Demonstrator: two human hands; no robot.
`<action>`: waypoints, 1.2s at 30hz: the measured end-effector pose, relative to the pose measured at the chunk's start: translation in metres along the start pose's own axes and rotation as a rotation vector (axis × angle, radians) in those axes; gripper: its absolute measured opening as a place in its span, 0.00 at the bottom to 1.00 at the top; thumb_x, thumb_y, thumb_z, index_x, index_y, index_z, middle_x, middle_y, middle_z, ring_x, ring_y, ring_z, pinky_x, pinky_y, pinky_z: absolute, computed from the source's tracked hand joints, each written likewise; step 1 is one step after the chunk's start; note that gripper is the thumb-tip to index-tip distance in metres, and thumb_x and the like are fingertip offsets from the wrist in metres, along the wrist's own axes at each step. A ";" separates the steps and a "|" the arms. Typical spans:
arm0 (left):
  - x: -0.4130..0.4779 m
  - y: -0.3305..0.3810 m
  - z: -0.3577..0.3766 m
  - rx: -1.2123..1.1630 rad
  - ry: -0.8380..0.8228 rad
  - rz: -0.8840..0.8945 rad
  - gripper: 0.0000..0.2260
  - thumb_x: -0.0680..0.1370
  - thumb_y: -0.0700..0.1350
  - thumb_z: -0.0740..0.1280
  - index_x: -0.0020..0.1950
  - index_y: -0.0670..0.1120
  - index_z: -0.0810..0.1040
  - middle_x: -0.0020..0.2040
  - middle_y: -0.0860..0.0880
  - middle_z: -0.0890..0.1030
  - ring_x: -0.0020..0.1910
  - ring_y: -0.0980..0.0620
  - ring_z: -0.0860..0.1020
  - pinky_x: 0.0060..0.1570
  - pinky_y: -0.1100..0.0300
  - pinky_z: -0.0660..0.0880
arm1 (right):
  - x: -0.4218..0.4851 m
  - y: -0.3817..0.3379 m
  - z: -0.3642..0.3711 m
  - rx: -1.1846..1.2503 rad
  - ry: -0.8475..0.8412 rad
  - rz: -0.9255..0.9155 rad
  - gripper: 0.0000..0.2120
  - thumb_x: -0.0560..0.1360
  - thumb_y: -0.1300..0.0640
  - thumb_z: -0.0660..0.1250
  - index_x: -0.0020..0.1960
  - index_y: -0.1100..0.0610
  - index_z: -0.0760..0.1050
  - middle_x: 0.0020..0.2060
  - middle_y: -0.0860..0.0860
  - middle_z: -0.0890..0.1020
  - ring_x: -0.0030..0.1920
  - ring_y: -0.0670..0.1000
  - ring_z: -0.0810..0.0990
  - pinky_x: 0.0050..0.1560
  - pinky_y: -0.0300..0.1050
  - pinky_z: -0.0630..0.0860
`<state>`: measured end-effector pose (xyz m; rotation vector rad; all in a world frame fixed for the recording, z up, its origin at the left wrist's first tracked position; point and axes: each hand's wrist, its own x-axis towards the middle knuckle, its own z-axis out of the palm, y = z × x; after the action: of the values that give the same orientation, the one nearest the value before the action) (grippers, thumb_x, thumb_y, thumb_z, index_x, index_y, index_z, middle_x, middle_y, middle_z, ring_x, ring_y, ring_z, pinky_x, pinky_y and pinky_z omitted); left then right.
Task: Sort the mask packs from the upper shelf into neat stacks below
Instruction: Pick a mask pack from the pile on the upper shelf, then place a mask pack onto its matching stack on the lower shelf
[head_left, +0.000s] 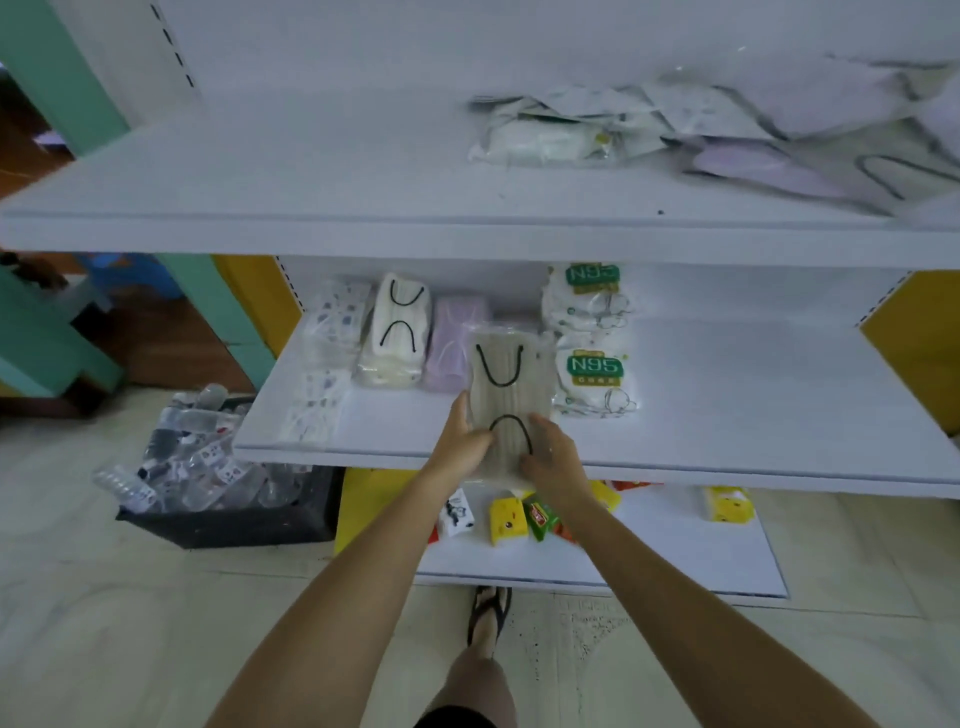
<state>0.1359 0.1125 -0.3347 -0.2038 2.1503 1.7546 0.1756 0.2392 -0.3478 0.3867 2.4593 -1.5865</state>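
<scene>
Placing a beige mask pack (506, 374) on the middle shelf (727, 405).
Gripped at its near end by left hand (462, 441) and right hand (553, 457), fingers curled round both edges, between lilac stack (454, 343) and N95 packs (595, 379). Slide back squarely, aligning edges. Slick clear wrap over soft pleats, black ear loops; likely floppy, so support underneath.

Likely a shop: stocked retail shelves (311, 182).
</scene>
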 end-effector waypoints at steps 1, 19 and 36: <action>0.016 -0.004 0.003 0.035 0.009 -0.003 0.26 0.75 0.33 0.63 0.71 0.47 0.62 0.60 0.47 0.74 0.60 0.46 0.75 0.56 0.52 0.75 | 0.012 0.004 0.001 -0.034 0.009 0.008 0.29 0.71 0.69 0.60 0.71 0.58 0.64 0.65 0.57 0.71 0.66 0.58 0.68 0.64 0.56 0.70; 0.271 -0.019 0.040 0.729 -0.080 0.132 0.20 0.77 0.37 0.62 0.68 0.36 0.64 0.73 0.35 0.56 0.71 0.38 0.60 0.69 0.55 0.60 | 0.239 0.026 0.004 -0.226 0.104 0.028 0.21 0.75 0.59 0.60 0.67 0.60 0.66 0.65 0.59 0.67 0.64 0.59 0.68 0.66 0.51 0.66; 0.137 0.025 0.004 0.618 0.111 0.455 0.20 0.80 0.36 0.58 0.73 0.39 0.63 0.74 0.41 0.62 0.73 0.45 0.62 0.68 0.60 0.57 | 0.112 -0.021 -0.032 -0.518 0.019 -0.258 0.27 0.77 0.64 0.57 0.75 0.57 0.54 0.75 0.55 0.54 0.73 0.58 0.55 0.71 0.53 0.59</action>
<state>0.0015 0.1374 -0.3614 0.3818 2.8645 1.1902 0.0626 0.2726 -0.3499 0.0004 2.8935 -0.9500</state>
